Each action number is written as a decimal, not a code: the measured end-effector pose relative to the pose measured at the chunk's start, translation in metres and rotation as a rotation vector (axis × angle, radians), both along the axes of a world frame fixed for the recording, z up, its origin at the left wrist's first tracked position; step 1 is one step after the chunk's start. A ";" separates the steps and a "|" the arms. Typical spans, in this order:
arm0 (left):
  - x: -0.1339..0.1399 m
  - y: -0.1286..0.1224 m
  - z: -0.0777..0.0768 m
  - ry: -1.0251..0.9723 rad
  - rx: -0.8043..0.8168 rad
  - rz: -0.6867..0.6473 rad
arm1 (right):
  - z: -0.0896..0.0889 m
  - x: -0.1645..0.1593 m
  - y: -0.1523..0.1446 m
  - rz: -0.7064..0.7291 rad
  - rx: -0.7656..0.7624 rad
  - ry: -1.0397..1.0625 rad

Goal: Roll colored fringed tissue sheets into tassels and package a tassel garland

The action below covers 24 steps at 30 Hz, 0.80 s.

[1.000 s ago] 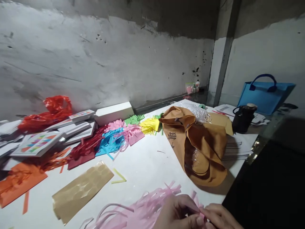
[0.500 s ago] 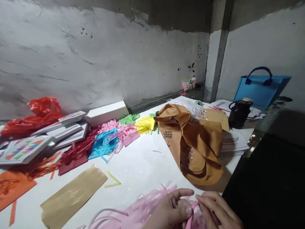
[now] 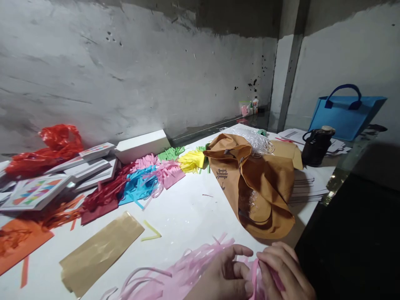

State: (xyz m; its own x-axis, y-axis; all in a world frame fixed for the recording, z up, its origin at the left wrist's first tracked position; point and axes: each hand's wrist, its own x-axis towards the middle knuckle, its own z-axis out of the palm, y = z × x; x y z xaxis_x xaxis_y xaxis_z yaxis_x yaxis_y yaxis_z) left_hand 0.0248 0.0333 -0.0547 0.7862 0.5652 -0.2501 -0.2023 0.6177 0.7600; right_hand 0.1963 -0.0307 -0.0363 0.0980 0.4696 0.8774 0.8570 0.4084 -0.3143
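Observation:
At the bottom edge, fringed pink tissue paper lies on the white table, its thin strips fanning out to the left. My right hand pinches a pink paper strip between thumb and fingers. My left hand has its thumb and curled fingers closed on the same strip lower down, with the index finger arched above. Part of the pink paper is hidden behind both hands.
A brown cloth bag stands ahead, with a black flask and blue felt bag beyond. Fringed paper bundles, including a blue one, line the left. A gold paper sheet and boxes lie there too.
The view has shifted slightly. My right hand has risen a little, and the pink strip between my hands stands more upright. Both hands keep hold of it.

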 end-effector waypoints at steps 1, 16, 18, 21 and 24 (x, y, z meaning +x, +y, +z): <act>-0.004 0.001 0.002 -0.001 -0.016 0.010 | 0.002 0.003 0.002 -0.006 0.004 -0.060; -0.032 -0.003 0.032 -0.080 0.027 0.037 | 0.002 -0.004 -0.002 0.240 -0.315 0.041; -0.032 -0.004 0.033 -0.114 0.075 0.060 | 0.011 -0.010 0.004 0.271 -0.195 -0.051; -0.032 -0.005 0.028 -0.166 0.169 0.125 | 0.017 -0.014 0.007 0.342 -0.104 -0.089; -0.032 -0.006 0.020 -0.181 0.291 0.151 | 0.015 -0.015 0.005 0.375 -0.072 -0.082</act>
